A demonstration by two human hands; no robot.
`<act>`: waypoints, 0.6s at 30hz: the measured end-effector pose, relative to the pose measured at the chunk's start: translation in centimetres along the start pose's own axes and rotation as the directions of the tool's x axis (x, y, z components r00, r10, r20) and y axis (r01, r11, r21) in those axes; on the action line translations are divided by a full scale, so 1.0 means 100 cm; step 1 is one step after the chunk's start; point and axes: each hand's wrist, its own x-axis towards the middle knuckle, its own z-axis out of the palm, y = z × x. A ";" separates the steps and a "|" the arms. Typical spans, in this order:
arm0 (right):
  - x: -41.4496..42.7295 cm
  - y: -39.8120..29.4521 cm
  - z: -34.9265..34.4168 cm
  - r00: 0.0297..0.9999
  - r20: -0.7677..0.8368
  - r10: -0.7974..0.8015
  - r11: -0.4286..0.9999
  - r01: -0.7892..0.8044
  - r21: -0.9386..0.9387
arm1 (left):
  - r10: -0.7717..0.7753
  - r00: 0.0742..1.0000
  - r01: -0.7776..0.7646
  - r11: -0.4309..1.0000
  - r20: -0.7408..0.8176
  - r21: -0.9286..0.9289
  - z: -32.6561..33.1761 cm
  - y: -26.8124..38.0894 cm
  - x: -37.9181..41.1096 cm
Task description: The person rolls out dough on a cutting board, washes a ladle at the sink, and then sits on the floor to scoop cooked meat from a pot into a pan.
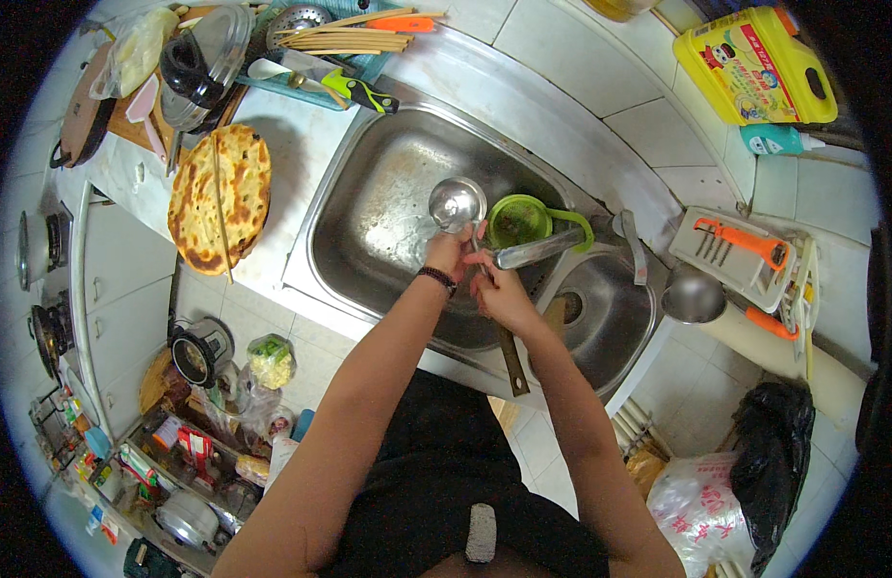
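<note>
A metal ladle, its shiny bowl (457, 204) turned up, is held over the large basin of a stainless steel sink (359, 195). My left hand (449, 251), with a dark beaded bracelet at the wrist, grips the ladle's neck just below the bowl. Lower down, my right hand (500, 292) has its fingers around the handle, partly hiding it. The brown handle end (514, 368), with a hanging hole, sticks out past the sink's front edge. Right beside my fingers is the tip of the metal faucet spout (540, 248). A green strainer (520, 221) sits behind the spout.
A small basin (612, 318) adjoins on the right. Left on the counter lie browned flatbreads (218, 199) with a chopstick across them. A green-handled knife (359, 90) rests by the sink's back-left corner. A grater (735, 256) and steel bowl (694, 295) stand at right.
</note>
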 end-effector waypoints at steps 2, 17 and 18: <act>-0.011 -0.020 -0.007 0.989 0.040 0.145 0.985 -0.148 0.086 | 0.098 0.980 -0.093 0.995 -0.173 0.035 0.018 0.006 -0.009; -0.001 -0.025 -0.022 0.962 -0.013 0.274 0.923 -0.260 0.283 | -0.059 0.955 0.033 0.995 0.292 0.094 0.003 0.013 -0.018; 0.004 -0.024 -0.025 0.962 -0.021 0.271 0.932 -0.257 0.257 | -0.059 0.960 0.033 0.994 0.273 0.100 0.006 0.011 -0.023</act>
